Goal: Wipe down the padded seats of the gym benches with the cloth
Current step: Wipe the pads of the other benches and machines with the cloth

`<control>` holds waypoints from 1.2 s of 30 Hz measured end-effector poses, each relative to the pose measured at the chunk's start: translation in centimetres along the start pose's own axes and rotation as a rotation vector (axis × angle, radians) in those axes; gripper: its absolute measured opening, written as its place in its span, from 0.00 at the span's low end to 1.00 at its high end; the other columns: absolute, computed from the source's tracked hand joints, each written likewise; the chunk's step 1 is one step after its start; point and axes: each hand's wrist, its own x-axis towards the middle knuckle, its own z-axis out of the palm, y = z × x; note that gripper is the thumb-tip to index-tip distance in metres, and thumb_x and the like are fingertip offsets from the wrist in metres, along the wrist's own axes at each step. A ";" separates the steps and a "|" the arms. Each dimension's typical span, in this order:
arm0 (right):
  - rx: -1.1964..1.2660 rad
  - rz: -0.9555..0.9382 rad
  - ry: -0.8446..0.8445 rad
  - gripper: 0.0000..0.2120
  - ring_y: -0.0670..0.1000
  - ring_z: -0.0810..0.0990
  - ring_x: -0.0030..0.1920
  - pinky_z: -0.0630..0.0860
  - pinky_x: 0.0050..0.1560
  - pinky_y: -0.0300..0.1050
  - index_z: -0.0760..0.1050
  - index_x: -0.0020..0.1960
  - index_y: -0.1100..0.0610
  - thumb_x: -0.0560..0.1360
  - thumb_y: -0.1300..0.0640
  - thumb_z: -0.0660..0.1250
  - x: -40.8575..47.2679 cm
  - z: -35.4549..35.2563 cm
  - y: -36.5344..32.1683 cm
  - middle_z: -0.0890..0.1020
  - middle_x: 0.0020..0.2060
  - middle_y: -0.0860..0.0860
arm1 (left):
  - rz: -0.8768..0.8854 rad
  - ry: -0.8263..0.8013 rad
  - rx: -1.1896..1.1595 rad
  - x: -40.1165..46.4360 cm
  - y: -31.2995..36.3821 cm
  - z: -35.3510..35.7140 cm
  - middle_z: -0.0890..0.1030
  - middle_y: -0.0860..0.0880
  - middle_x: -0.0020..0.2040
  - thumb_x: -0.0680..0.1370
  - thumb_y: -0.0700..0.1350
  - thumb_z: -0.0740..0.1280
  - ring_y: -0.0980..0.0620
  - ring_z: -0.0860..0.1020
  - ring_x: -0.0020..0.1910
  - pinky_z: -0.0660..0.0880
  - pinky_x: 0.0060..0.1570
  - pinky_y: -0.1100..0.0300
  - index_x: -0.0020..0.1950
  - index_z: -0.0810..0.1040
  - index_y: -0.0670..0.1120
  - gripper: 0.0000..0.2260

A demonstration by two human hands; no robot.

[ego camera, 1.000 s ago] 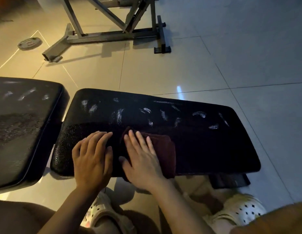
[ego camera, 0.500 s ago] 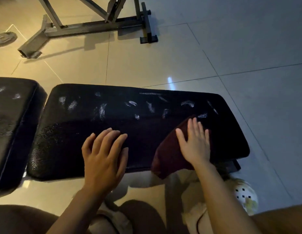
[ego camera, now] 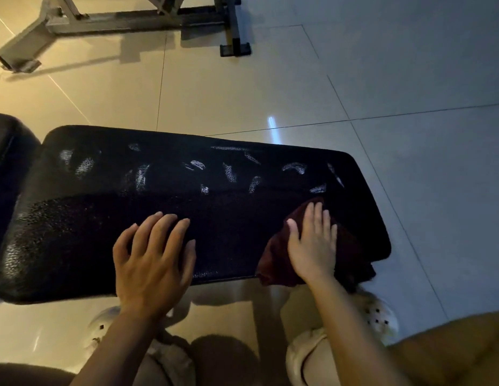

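Pressing flat on the cloth (ego camera: 273, 257) at the seat's (ego camera: 187, 196) lower right, the right hand (ego camera: 312, 246) is nearest the dull marks above; the left hand (ego camera: 152, 257) is resting spread.

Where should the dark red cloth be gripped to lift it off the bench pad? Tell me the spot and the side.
Grip the dark red cloth at its near edge, where it drapes over the front rim of the black padded bench seat. Come from the front, below the right hand lying flat on it. That overhanging fold looks loose and free to pinch; the rest is pressed flat.
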 end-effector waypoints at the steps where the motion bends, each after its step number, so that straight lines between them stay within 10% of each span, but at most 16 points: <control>1: 0.003 -0.075 -0.008 0.32 0.49 0.36 0.78 0.32 0.75 0.47 0.37 0.79 0.53 0.81 0.39 0.40 -1.1 0.3 -0.9 0.37 0.77 0.48 | -0.035 -0.002 -0.018 0.0 0.4 -0.1 0.79 0.42 0.60 0.80 0.51 0.58 0.42 0.71 0.64 0.62 0.63 0.44 0.61 0.78 0.43 0.17; 23: 0.023 0.122 0.034 0.32 0.51 0.45 0.79 0.42 0.78 0.51 0.44 0.80 0.54 0.82 0.39 0.44 8.0 -2.7 12.5 0.46 0.80 0.51 | 0.064 -0.016 -0.001 0.4 5.6 2.7 0.79 0.41 0.60 0.80 0.52 0.58 0.42 0.71 0.65 0.63 0.62 0.46 0.62 0.77 0.44 0.18; 36: 0.066 -0.452 -0.135 0.30 0.43 0.34 0.76 0.30 0.74 0.44 0.41 0.79 0.48 0.81 0.38 0.40 -3.7 -0.1 -3.7 0.37 0.75 0.40 | -0.019 0.083 -0.288 -1.1 3.9 -1.3 0.78 0.42 0.58 0.79 0.46 0.59 0.45 0.73 0.59 0.65 0.60 0.47 0.60 0.77 0.43 0.14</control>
